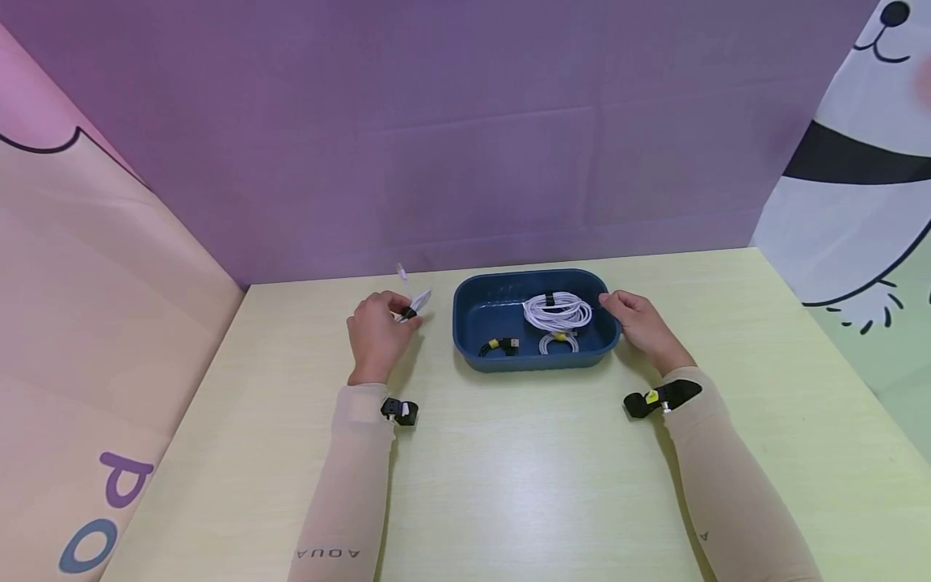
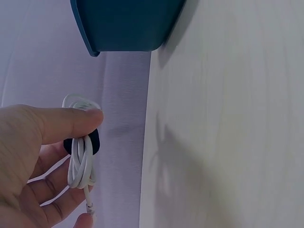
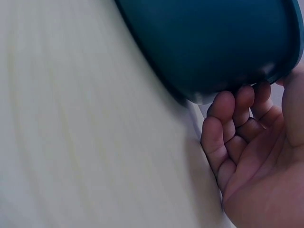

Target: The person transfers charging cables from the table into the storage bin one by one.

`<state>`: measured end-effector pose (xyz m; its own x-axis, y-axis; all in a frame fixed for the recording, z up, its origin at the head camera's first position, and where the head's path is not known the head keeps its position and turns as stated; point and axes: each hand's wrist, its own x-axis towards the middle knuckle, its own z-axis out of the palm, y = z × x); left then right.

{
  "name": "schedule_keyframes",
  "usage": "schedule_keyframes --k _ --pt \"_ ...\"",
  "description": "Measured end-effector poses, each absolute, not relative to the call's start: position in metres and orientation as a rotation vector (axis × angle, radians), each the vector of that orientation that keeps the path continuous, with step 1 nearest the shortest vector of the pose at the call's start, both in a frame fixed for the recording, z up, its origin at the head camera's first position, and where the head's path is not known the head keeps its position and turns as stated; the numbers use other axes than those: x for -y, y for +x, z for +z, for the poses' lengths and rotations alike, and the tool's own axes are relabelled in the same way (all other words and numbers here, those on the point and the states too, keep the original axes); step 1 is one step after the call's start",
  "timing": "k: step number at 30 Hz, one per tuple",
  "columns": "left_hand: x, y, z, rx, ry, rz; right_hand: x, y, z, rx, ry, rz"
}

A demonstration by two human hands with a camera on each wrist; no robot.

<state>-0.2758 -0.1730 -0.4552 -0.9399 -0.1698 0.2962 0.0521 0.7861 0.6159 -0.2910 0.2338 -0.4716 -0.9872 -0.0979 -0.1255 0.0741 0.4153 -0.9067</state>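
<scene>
A blue plastic bin [image 1: 494,365] stands on the table. Inside it lie a large white cable coil [image 1: 558,313], a small white cable coil [image 1: 558,343] with a yellow tie, and a short black USB cable [image 1: 499,346] with a yellow band. My right hand [image 1: 640,325] grips the bin's right end, thumb at the rim and fingers against the outer wall [image 3: 228,102]. Left of the bin, my left hand [image 1: 380,333] pinches a bundled white cable [image 2: 81,161] with a black strap, above the table. One plug end of that cable sticks up in the head view.
The pale wooden table [image 1: 509,469] ends at a purple backdrop [image 1: 480,145]. Printed cloth panels flank it on the left [image 1: 87,323] and right [image 1: 858,210]. Small black wrist cameras sit on the left sleeve [image 1: 356,453] and the right sleeve [image 1: 727,469].
</scene>
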Motion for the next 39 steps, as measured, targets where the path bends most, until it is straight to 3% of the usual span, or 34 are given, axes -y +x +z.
schedule_keyframes --k 11,30,39 --pt "0.171 -0.275 -0.452 2.636 0.085 -0.916 -0.221 -0.271 -0.439 -2.476 -0.036 -1.623" --pt "0.170 -0.275 -0.450 2.599 0.076 -0.930 -0.219 -0.268 -0.435 -2.481 -0.019 -1.605" --pt "0.169 -0.274 -0.446 2.591 0.082 -0.949 -0.233 -0.290 -0.470 -2.510 -0.013 -1.598"
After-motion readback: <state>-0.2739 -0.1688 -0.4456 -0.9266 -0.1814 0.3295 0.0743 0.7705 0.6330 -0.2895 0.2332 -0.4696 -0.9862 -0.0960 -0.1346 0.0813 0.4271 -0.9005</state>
